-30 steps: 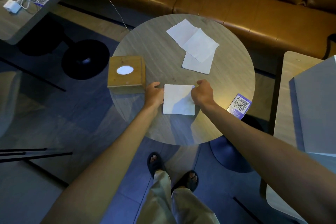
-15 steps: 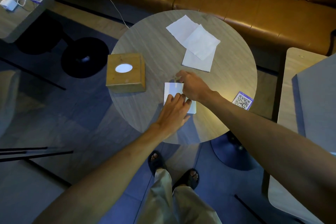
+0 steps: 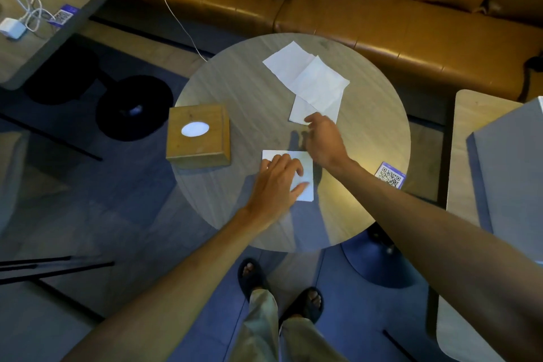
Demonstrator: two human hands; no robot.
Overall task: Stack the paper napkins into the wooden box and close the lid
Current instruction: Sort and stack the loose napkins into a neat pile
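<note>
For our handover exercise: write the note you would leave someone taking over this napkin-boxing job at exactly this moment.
Left hand: open, flat on the near napkin, pinning it to the round table.
Right hand: fingertips at the near corner of the bottom sheet of the loose napkins at the far side; no clear grip yet.
Wooden box: at the table's left edge, lid on, something pale showing in its oval opening.
Done: one napkin squared up near you.
Left: gather the three overlapping sheets, stack them all, open the box, load them, close the lid.
</note>
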